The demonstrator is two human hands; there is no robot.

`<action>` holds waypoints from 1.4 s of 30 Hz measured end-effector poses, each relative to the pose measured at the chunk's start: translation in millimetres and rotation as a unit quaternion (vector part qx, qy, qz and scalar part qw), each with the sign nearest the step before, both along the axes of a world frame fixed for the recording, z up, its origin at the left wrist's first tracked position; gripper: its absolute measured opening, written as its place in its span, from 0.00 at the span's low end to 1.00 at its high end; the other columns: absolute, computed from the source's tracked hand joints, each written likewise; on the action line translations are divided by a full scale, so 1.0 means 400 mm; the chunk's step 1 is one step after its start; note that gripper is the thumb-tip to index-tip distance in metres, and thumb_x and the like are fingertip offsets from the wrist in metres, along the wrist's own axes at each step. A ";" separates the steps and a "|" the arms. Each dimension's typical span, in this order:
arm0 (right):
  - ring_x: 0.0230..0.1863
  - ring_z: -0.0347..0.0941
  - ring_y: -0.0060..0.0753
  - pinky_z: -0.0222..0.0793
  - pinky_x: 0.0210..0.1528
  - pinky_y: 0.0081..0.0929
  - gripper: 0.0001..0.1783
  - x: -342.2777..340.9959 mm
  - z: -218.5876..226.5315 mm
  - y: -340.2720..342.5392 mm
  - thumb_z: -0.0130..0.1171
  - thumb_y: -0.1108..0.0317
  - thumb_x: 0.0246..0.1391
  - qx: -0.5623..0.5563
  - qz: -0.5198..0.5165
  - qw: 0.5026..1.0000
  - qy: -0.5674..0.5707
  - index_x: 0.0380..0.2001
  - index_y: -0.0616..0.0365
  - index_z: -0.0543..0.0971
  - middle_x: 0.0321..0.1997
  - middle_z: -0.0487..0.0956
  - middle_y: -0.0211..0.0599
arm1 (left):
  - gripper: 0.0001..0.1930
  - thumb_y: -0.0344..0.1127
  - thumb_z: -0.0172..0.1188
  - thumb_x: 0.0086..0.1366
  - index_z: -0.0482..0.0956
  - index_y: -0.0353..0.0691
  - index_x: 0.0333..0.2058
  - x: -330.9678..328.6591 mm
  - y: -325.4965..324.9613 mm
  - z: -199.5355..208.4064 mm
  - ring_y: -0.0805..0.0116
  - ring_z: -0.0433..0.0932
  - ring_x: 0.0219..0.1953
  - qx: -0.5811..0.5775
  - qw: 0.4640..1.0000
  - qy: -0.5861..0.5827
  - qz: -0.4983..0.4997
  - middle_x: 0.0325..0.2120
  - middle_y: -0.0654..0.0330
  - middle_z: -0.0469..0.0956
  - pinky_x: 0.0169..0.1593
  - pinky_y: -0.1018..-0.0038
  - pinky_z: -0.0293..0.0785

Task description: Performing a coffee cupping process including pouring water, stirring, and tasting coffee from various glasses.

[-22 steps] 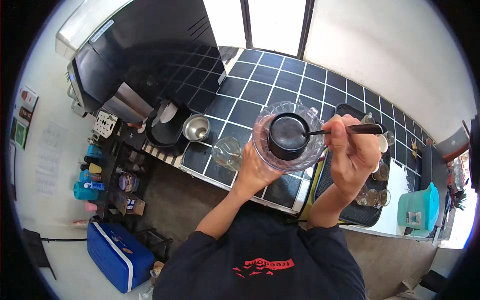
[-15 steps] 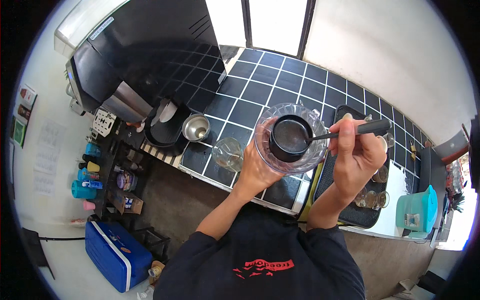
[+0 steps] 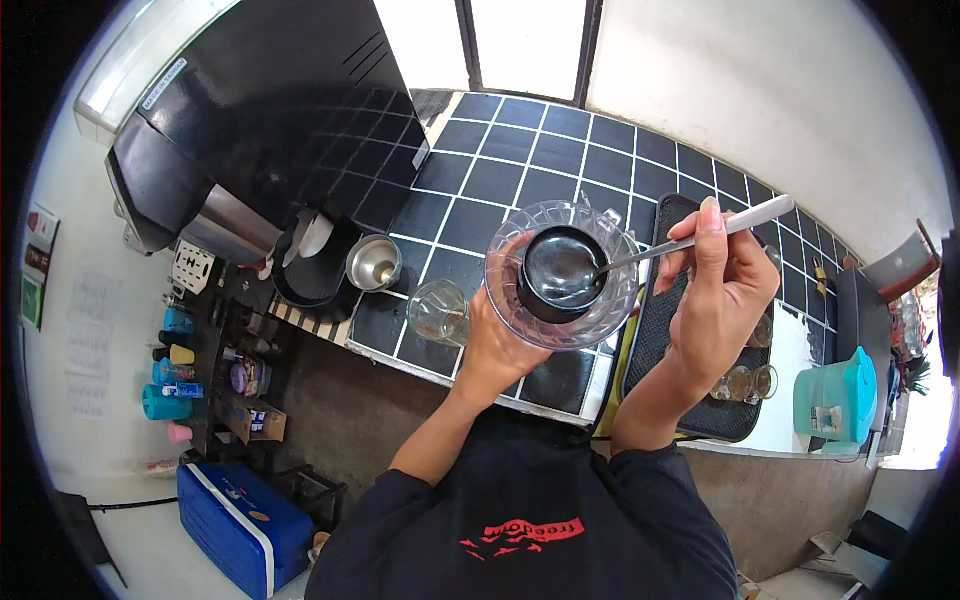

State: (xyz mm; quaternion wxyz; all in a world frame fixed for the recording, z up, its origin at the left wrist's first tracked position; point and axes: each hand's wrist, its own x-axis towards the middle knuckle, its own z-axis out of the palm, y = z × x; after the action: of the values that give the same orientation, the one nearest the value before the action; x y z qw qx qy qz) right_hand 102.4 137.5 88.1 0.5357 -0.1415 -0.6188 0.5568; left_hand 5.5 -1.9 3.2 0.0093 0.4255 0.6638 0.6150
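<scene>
far left: teal container among cups on a low shelf; blue box with a white band on the floor below. next, a large black machine on the tiled counter, with a metal cup near its front. right of that, a clear glass stands near the counter's front edge, just beside the left hand.

centre: left hand curls round the clear ribbed vessel, fingers partly seen through its wall. vessel is above the counter's front part; contact with the tiles cannot be told. black round cup sits within the vessel's rim as seen from above; its inside is dark and glossy.

right of centre: right hand pinches the spoon between thumb and fingers, handle up to the right, lower end inside the black cup.

beyond: black tray with small glasses, partly behind the right forearm; teal pitcher at far right.
</scene>
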 end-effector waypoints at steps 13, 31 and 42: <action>0.16 0.70 0.19 0.61 0.18 0.16 0.17 0.005 0.002 0.001 0.56 0.65 0.66 0.008 -0.016 0.999 0.027 0.27 0.67 0.79 0.22 0.78 0.34 | 0.48 0.33 0.77 0.43 0.60 0.31 0.62 -0.009 0.008 -0.006 0.54 0.80 0.50 0.014 0.999 0.030 -0.007 0.46 0.46 0.78 0.53 0.66 0.76; 0.23 0.73 0.24 0.64 0.24 0.18 0.12 0.019 -0.002 0.003 0.61 0.68 0.61 0.190 0.034 0.978 0.074 0.30 0.69 0.82 0.26 0.80 0.40 | 0.57 0.37 0.81 0.40 0.54 0.31 0.66 -0.001 -0.006 -0.027 0.53 0.68 0.61 -0.007 1.000 0.002 -0.008 0.58 0.46 0.65 0.63 0.59 0.65; 0.21 0.70 0.23 0.61 0.22 0.20 0.06 0.015 0.004 -0.001 0.66 0.73 0.53 0.257 0.053 0.965 0.014 0.30 0.67 0.83 0.24 0.80 0.37 | 0.56 0.41 0.81 0.38 0.57 0.31 0.63 -0.007 0.000 -0.013 0.53 0.71 0.58 -0.027 0.999 -0.036 -0.017 0.55 0.47 0.68 0.61 0.61 0.68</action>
State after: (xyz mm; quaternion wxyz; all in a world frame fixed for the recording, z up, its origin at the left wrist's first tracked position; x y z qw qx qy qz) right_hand 108.5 137.3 89.8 0.5321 0.0412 -0.7402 0.4089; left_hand 2.8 -2.0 -2.2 0.0557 0.4138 0.6721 0.6115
